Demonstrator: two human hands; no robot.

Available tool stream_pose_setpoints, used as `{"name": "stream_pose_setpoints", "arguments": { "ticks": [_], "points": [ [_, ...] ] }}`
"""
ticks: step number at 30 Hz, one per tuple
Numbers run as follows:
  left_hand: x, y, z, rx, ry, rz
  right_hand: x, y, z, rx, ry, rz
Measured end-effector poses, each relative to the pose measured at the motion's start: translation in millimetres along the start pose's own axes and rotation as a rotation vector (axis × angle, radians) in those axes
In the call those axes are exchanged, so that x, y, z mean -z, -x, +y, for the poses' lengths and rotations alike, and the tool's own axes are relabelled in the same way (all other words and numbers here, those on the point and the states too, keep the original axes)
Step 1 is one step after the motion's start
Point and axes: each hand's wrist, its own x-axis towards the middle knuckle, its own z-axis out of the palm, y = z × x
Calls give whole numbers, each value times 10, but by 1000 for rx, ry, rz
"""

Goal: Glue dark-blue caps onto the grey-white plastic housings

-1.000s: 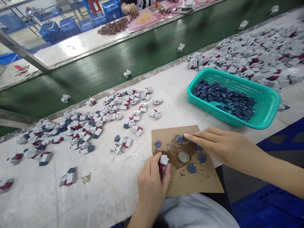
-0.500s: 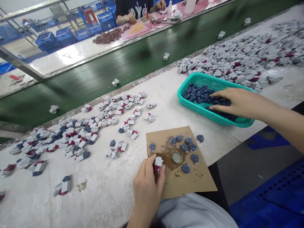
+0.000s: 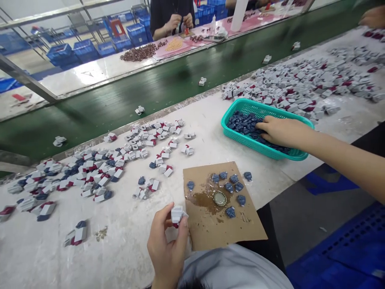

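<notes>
Left hand, left of the cardboard: fingers pinch a grey-and-maroon piece, which a loose grip could drop. Right hand, in the teal basket at right: crowded blue parts could come up together; fingers partly hidden, their opening and hold indeterminable.

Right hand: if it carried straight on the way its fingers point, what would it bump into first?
Most likely the blue pieces: the right hand's fingertips seem to be right at them, though depth is hard to judge. Beyond those would come the basket's left end.
</notes>
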Motion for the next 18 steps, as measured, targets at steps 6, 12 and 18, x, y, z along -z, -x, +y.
{"name": "stream_pose_setpoints", "arguments": {
  "ticks": [6,12,18],
  "points": [
    [-98,-4,-88,314,114,3,84,146,-26,25,-293,86],
    [-92,5,-133,310,170,-32,117,528,-58,17,-710,141],
    [-18,-81,11,398,345,-189,104,1045,-423,208,-754,284]
  ]
}}
